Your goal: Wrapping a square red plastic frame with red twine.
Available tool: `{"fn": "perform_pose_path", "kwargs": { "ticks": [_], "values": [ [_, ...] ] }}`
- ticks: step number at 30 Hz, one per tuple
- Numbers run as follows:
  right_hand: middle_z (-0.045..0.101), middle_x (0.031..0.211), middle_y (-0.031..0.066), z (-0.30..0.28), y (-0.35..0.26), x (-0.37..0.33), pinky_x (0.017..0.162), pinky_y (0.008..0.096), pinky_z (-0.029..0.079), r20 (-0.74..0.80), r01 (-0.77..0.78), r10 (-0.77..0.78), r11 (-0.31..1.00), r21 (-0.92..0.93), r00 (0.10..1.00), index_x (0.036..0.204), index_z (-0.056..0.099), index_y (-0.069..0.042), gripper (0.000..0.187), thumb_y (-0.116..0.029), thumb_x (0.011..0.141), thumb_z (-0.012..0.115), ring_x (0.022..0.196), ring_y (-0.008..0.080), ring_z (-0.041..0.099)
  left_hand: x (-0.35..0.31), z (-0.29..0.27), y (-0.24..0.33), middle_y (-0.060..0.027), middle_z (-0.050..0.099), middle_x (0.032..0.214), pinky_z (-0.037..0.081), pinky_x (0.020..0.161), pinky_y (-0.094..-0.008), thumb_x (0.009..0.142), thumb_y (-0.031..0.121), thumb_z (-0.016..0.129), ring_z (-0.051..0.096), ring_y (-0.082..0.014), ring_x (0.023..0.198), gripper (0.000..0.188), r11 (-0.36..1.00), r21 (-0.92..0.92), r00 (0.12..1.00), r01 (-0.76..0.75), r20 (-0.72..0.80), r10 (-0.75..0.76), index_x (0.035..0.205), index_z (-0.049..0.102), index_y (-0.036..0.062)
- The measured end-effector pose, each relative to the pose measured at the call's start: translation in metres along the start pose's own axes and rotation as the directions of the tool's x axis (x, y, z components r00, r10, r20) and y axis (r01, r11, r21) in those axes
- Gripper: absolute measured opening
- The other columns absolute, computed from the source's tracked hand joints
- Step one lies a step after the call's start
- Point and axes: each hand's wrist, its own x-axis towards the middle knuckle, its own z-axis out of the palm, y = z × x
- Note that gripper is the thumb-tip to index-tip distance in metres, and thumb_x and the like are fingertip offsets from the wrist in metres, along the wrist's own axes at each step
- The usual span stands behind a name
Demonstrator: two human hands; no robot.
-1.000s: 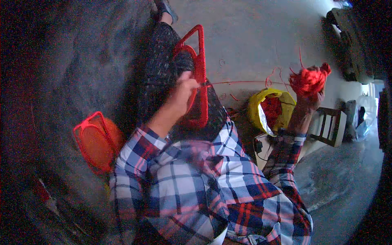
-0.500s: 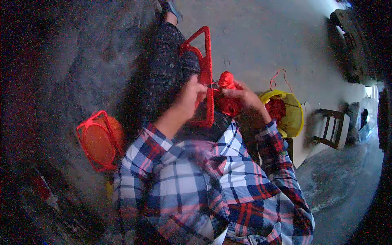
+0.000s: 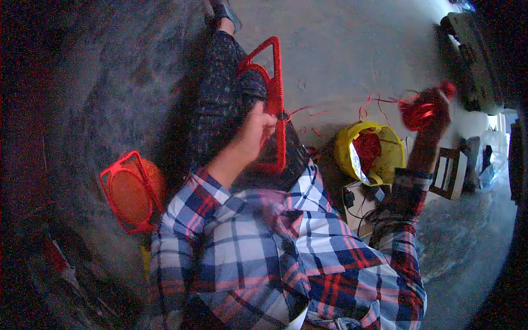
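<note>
A red frame, rectangular with a curved inner piece, stands on edge across my lap. My left hand is closed on its near-middle bar, thumb and fingers pinching by a small dark spot there. My right hand is stretched far out to the right, blurred, and wrapped round a bundle of red cord. Thin red strands run from the frame toward the right; blur hides whether they are one unbroken length to the bundle.
A yellow bucket with red material inside stands to the right. Beyond it is a small slatted stool. Left of me, another red frame leans against a round orange object. A dark cable lies beside my right sleeve.
My right hand has swung from beside the frame far out to the right, carrying the red cord bundle past the bucket. My left hand stays on the frame.
</note>
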Motion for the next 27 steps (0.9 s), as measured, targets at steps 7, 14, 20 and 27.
{"fn": "perform_pose_path", "kwargs": {
  "ticks": [7, 14, 20, 27],
  "values": [
    [0.058, 0.077, 0.0077, -0.013, -0.068, -0.029, 0.054, 0.0361, 0.048, 0.444, -0.428, 0.283, -0.122, 0.896, 0.850, 0.111, 0.055, 0.001, 0.034, -0.025, 0.090, 0.047, 0.060, 0.0235, 0.058, 0.010, 0.001, -0.004, 0.0008, 0.053, 0.079, 0.038, 0.060, -0.0229, 0.074, 0.009, 0.050, 0.046, -0.0096, 0.063, 0.027, 0.997, 0.070, 0.999, 0.018, 0.037, -0.021, 0.101, 0.049, 0.0083],
    [0.050, 0.068, -0.0018, 0.058, -0.279, -0.069, 0.054, 0.0275, 0.041, 0.793, -0.793, 0.034, -0.017, 0.609, 0.608, 0.112, 0.056, -0.004, 0.035, -0.022, 0.083, 0.061, 0.058, 0.0108, 0.047, 0.008, 0.009, -0.009, -0.0062, 0.058, 0.091, 0.046, 0.076, -0.0306, 0.072, 0.010, 0.050, 0.057, -0.0180, 0.079, 0.039, 0.997, -0.077, 1.000, 0.012, 0.015, -0.011, 0.111, 0.050, 0.0064],
    [0.047, 0.069, -0.0005, 0.030, -0.280, -0.049, 0.055, 0.0276, 0.039, 0.753, -0.723, -0.032, -0.311, 0.617, 0.657, 0.081, 0.049, -0.009, 0.030, -0.033, 0.075, 0.066, 0.062, 0.0112, 0.047, 0.018, -0.004, -0.024, -0.0074, 0.060, 0.090, 0.048, 0.076, -0.0328, 0.071, 0.012, 0.050, 0.059, -0.0211, 0.080, 0.036, 0.974, -0.216, 0.997, 0.063, -0.023, -0.069, 0.106, 0.053, 0.0047],
    [0.048, 0.068, 0.0007, -0.005, -0.301, -0.063, 0.056, 0.0281, 0.042, 0.775, -0.779, -0.083, -0.053, 0.625, 0.627, 0.085, 0.051, -0.006, 0.029, -0.027, 0.070, 0.064, 0.060, 0.0139, 0.050, 0.021, -0.015, -0.024, -0.0059, 0.056, 0.073, 0.046, 0.067, -0.0314, 0.066, 0.015, 0.055, 0.054, -0.0189, 0.068, 0.027, 0.993, -0.048, 0.991, 0.104, -0.080, -0.108, 0.090, 0.052, 0.0034]
  ]
}}
